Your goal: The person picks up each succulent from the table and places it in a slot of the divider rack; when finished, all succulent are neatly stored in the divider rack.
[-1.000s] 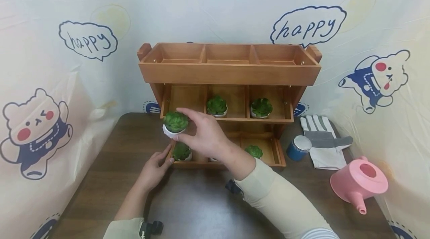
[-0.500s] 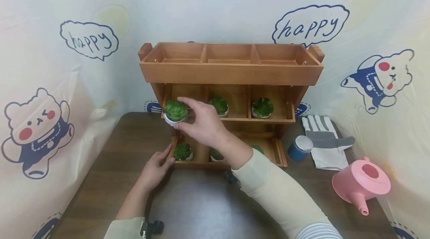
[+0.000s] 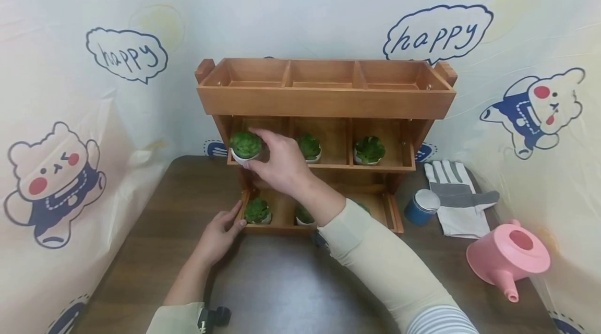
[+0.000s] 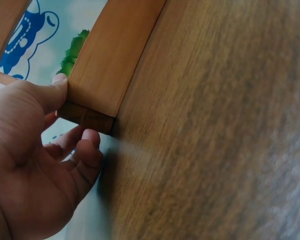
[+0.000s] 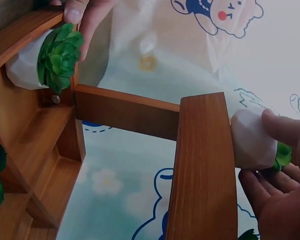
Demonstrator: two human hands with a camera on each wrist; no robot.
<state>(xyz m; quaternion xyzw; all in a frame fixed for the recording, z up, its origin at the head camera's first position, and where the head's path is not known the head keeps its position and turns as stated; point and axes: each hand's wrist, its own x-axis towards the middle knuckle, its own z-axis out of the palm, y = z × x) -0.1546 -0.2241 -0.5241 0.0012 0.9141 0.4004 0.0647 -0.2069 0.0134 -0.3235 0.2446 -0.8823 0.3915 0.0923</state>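
In the head view my right hand (image 3: 285,162) pinches a small potted succulent (image 3: 246,145) with a white faceted pot. It is at the front left of the middle tier of the wooden tiered planter (image 3: 324,103). The right wrist view shows the pot (image 5: 252,140) upright between thumb and fingers, close to the tier's front board (image 5: 202,165). My left hand (image 3: 220,235) grips the left corner of the bottom tier, thumb on the front board (image 4: 107,60) and fingers curled at its end. Beside it in that tier sits another succulent (image 3: 257,212).
Two succulents, one in the centre (image 3: 309,146) and one on the right (image 3: 369,150), sit in the middle tier. More stand in the bottom tier, partly behind my right arm. A blue can (image 3: 421,207), a work glove (image 3: 459,195) and a pink watering can (image 3: 507,255) lie to the right.
My right hand has raised the succulent from in front of the bottom tier up to the left compartment of the middle tier. The left hand stays on the bottom tier's corner.
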